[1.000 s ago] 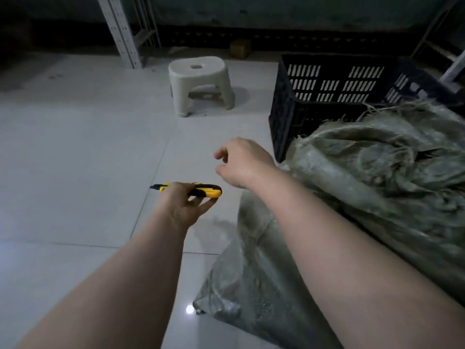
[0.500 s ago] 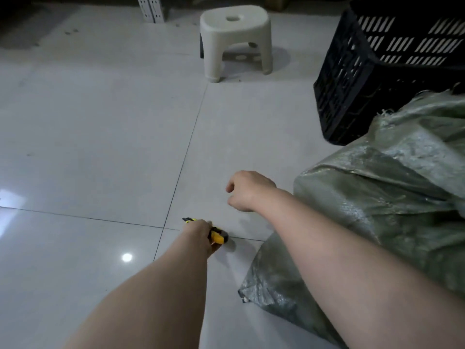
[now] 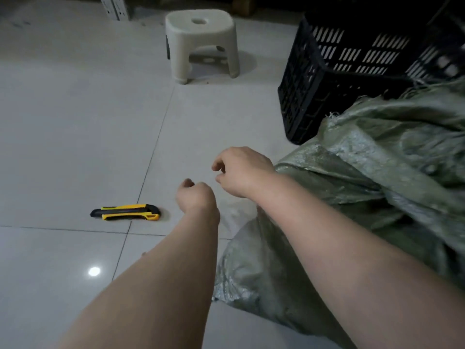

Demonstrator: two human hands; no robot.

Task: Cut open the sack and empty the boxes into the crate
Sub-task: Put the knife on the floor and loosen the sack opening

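Note:
A yellow and black utility knife [image 3: 125, 212] lies flat on the floor tiles, left of my hands. My left hand [image 3: 195, 199] hovers to the right of the knife, fingers curled in, holding nothing. My right hand [image 3: 242, 171] is just beyond it, fingers loosely curled and empty, beside the edge of the green woven sack [image 3: 364, 197]. The sack fills the right side, crumpled, with frayed threads at its top. Behind it stands the black slotted crate [image 3: 302, 84]. No boxes show.
A pale plastic stool [image 3: 201, 44] stands on the tiles at the back. A perforated metal rack post [image 3: 114, 7] rises at the far left. Grey glossy floor tiles [image 3: 63, 122] spread to the left, with a light reflection near my left forearm.
My left hand carried the knife down to the floor, let it go and drew back to the right. My right hand stayed near the sack's edge. The view tilted downward.

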